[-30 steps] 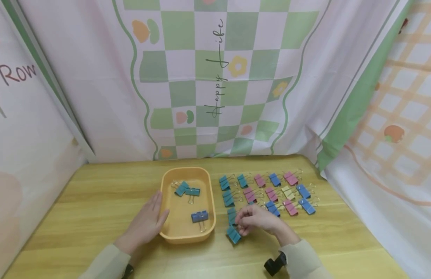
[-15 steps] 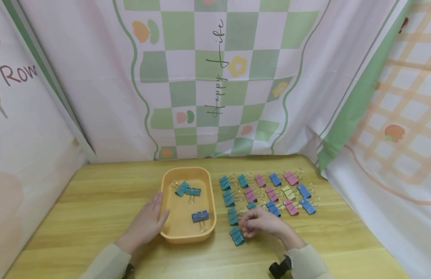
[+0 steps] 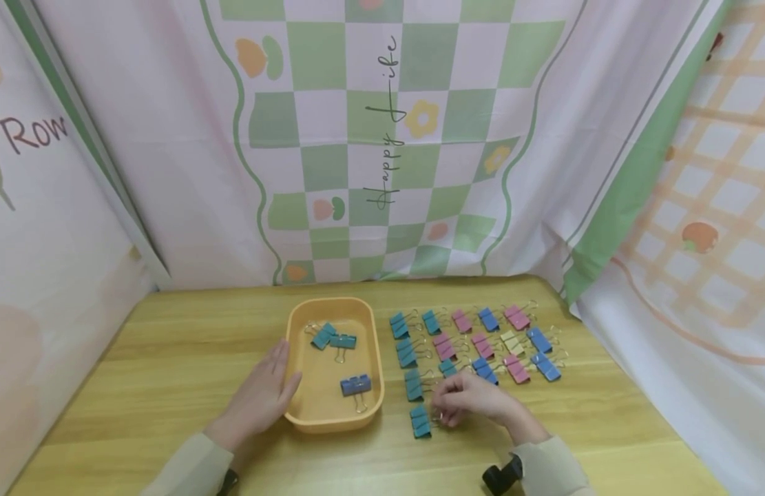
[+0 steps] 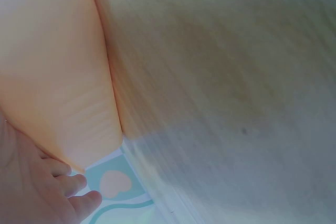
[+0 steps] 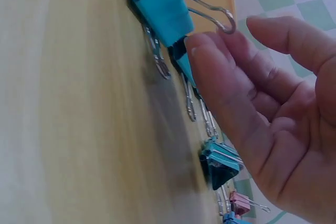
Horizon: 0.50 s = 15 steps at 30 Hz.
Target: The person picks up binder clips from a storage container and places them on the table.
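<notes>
My left hand (image 3: pixel 258 393) rests with straight fingers along the left side of the yellow-orange tray (image 3: pixel 332 426). In the left wrist view, its fingertips lie against the tray's outer wall (image 4: pixel 58 77). Inside the tray lie two teal binder clips (image 3: pixel 343 342) and one dark blue binder clip (image 3: pixel 355 384). My right hand (image 3: pixel 472 399) is just right of the nearest teal binder clip (image 3: pixel 421 421). Seen from the right wrist, thumb and forefinger stand apart around the upper wire handle of that teal clip (image 5: pixel 160 9), without pinching it.
Rows of binder clips stretch back and right on the wooden table (image 3: pixel 171 358): teal, pink (image 3: pixel 516 369), blue (image 3: pixel 547 366) and one yellow (image 3: pixel 512 342). A patterned curtain (image 3: pixel 382 138) hangs behind the table's far edge. Several clips stand close beside my right hand.
The nearest teal clip has turned straighter, into line with the column behind it, and shifted slightly right. My right hand has drawn back a little to the right. The left hand and tray stay put.
</notes>
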### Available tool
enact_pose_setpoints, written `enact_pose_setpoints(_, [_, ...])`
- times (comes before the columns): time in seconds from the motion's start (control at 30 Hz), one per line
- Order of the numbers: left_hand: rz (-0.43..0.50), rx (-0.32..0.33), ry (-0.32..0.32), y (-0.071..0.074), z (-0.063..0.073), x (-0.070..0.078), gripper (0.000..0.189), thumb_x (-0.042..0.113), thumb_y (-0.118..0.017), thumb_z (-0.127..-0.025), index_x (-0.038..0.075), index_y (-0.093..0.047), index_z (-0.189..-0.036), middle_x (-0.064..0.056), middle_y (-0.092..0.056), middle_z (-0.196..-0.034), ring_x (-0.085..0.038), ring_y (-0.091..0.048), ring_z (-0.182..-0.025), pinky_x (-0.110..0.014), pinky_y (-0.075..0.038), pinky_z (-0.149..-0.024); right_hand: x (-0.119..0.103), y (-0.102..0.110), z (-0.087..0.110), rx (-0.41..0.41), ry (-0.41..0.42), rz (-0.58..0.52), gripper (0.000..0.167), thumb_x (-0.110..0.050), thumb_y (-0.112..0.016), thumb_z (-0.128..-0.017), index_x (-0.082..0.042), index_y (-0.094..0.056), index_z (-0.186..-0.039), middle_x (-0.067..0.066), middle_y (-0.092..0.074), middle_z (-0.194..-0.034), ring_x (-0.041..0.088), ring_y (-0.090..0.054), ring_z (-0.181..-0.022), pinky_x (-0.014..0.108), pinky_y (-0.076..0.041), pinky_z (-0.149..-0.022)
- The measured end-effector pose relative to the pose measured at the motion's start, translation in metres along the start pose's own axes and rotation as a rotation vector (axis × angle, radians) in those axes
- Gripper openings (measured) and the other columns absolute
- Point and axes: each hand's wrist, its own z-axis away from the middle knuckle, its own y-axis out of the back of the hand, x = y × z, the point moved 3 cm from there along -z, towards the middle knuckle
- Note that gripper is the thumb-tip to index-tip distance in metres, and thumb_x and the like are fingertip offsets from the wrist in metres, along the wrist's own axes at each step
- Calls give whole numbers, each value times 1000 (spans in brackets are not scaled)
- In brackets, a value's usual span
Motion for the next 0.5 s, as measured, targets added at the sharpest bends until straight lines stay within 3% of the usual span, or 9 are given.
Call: enact_pose_setpoints(0.5, [0, -8, 5, 0, -1, 0, 64, 34, -33, -100, -12, -15, -140, -26, -15, -146, -39, -20, -133, -49, -20, -107, -18, 15, -4, 98, 11, 104, 29, -16, -57, -91, 10, -57, -106, 24, -60, -88, 27, -61, -71, 41, -54, -62])
